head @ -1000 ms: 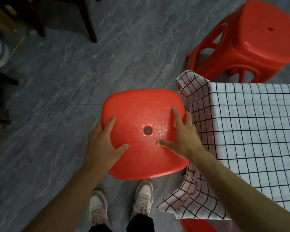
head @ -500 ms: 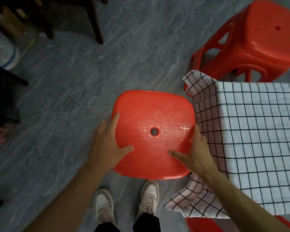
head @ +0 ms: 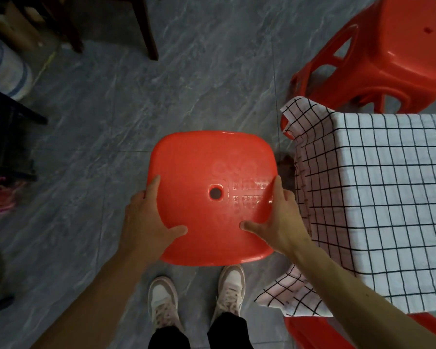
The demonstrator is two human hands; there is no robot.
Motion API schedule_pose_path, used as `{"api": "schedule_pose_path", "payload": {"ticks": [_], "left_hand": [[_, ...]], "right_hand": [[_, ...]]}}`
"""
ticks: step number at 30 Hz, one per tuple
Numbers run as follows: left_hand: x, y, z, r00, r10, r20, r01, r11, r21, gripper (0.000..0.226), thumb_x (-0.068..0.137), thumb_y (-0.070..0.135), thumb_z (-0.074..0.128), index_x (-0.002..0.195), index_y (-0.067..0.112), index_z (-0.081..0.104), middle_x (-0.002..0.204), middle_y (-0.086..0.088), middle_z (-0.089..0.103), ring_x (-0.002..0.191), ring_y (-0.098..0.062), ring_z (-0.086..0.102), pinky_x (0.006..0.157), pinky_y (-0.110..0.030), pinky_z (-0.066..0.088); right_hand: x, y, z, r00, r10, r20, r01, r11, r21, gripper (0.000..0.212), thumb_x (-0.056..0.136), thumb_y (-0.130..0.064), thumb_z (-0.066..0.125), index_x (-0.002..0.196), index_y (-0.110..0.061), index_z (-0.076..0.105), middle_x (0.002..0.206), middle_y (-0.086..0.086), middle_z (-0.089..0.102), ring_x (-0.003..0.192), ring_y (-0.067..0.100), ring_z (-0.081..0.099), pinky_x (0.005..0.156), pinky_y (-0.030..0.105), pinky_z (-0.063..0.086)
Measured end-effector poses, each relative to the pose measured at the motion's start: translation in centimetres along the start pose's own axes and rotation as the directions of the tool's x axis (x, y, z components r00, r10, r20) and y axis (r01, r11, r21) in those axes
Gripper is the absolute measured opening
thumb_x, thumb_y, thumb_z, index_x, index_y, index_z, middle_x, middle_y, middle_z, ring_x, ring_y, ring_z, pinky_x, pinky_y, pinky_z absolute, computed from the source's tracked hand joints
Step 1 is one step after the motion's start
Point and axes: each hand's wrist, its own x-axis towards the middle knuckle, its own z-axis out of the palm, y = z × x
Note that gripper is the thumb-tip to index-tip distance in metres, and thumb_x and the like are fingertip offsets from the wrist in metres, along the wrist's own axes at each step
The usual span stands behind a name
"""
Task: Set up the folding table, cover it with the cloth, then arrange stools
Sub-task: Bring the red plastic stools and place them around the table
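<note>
Stool [head: 212, 197] held between both hands, seat up, directly ahead of the person's feet. Left hand [head: 146, 225] clamps the seat's left edge, thumb on top; right hand [head: 280, 220] clamps the right edge, nearest the desk. Desk [head: 388, 197], under its checked cloth, stands just to the stool's right, a narrow gap between. Seat near-square, no long axis. Second stool [head: 378, 54] beyond the desk's far corner.
</note>
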Motion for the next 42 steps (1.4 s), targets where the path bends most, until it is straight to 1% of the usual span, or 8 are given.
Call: {"api": "schedule_pose_path", "payload": {"ticks": [7, 12, 17, 19, 23, 27, 34, 42], "left_hand": [[-0.6, -1.7, -1.2, 1.0, 0.0, 0.009, 0.0, 1.0, -0.004, 0.133, 0.047, 0.036, 0.094, 0.154, 0.032, 0.015, 0.144, -0.016, 0.038, 0.129, -0.031, 0.04, 0.109, -0.045, 0.037], [-0.8, -2.2, -1.7, 0.999, -0.053, 0.008, 0.053, 0.996, -0.071, 0.135, 0.048, 0.045, 0.092, 0.154, 0.026, 0.012, 0.148, -0.013, 0.034, 0.134, -0.029, 0.038, 0.11, -0.047, 0.036], [-0.1, -1.5, -1.5, 0.982, -0.186, -0.008, 0.186, 0.981, -0.047, 0.132, 0.025, 0.068, 0.075, 0.14, 0.015, 0.036, 0.13, -0.013, 0.053, 0.117, -0.032, 0.053, 0.099, -0.048, 0.047], [0.6, -1.6, -2.0, 0.985, -0.169, -0.025, 0.169, 0.985, -0.024, 0.128, 0.025, 0.064, 0.079, 0.137, 0.014, 0.04, 0.127, -0.014, 0.056, 0.114, -0.033, 0.056, 0.097, -0.046, 0.048], [1.9, -1.5, -3.5, 0.992, -0.127, -0.027, 0.128, 0.991, 0.034, 0.118, 0.047, 0.039, 0.095, 0.145, 0.009, 0.036, 0.136, -0.018, 0.052, 0.124, -0.034, 0.049, 0.103, -0.038, 0.038], [1.5, -2.1, -3.6, 0.993, -0.113, -0.039, 0.115, 0.992, 0.05, 0.121, 0.046, 0.04, 0.094, 0.145, 0.009, 0.034, 0.136, -0.018, 0.051, 0.125, -0.035, 0.047, 0.103, -0.04, 0.038], [-1.1, -4.2, -2.8, 0.982, -0.18, -0.058, 0.181, 0.983, 0.004, 0.124, 0.038, 0.047, 0.091, 0.143, 0.012, 0.035, 0.129, -0.015, 0.055, 0.117, -0.033, 0.053, 0.098, -0.045, 0.047], [-0.6, -5.7, -4.6, 0.991, -0.115, -0.072, 0.115, 0.993, 0.005, 0.124, 0.051, 0.027, 0.094, 0.153, 0.01, 0.024, 0.143, -0.018, 0.044, 0.13, -0.033, 0.043, 0.109, -0.043, 0.037]], "right_hand": [[-0.8, -1.5, 1.4, 1.0, -0.013, 0.001, 0.013, 1.0, -0.003, 0.142, 0.056, -0.049, 0.09, 0.153, -0.026, -0.01, 0.152, 0.015, 0.023, 0.137, 0.033, 0.031, 0.112, 0.051, 0.035], [-1.0, -2.1, 1.2, 0.999, 0.032, -0.022, -0.031, 0.999, 0.023, 0.135, 0.052, -0.046, 0.092, 0.154, -0.026, 0.005, 0.141, 0.015, 0.037, 0.126, 0.032, 0.044, 0.104, 0.049, 0.042], [-0.9, -2.7, 1.3, 0.995, 0.097, -0.027, -0.096, 0.995, 0.026, 0.117, 0.047, -0.043, 0.094, 0.141, -0.022, 0.028, 0.13, 0.012, 0.044, 0.118, 0.031, 0.05, 0.1, 0.048, 0.046], [-1.2, -3.0, 1.8, 0.993, 0.11, -0.036, -0.108, 0.993, 0.044, 0.114, 0.05, -0.043, 0.093, 0.14, -0.021, 0.027, 0.13, 0.013, 0.042, 0.117, 0.032, 0.049, 0.1, 0.047, 0.046], [-2.4, -3.6, 3.5, 0.989, 0.135, -0.055, -0.131, 0.989, 0.063, 0.114, 0.05, -0.048, 0.092, 0.138, -0.017, 0.026, 0.129, 0.015, 0.041, 0.118, 0.034, 0.05, 0.1, 0.051, 0.047], [-2.1, -4.1, 3.4, 0.99, 0.127, -0.062, -0.124, 0.991, 0.05, 0.113, 0.047, -0.046, 0.094, 0.136, -0.016, 0.031, 0.128, 0.014, 0.044, 0.116, 0.033, 0.051, 0.1, 0.049, 0.047], [0.4, -6.0, 1.4, 0.999, -0.038, -0.004, 0.037, 0.994, -0.101, 0.11, 0.049, -0.041, 0.094, 0.137, -0.018, 0.033, 0.123, 0.014, 0.052, 0.11, 0.032, 0.056, 0.095, 0.041, 0.048], [-1.6, -6.7, 3.6, 1.0, -0.003, -0.012, 0.002, 0.999, -0.035, 0.117, 0.05, -0.043, 0.094, 0.141, -0.017, 0.025, 0.132, 0.01, 0.042, 0.119, 0.027, 0.049, 0.099, 0.04, 0.043]]}}
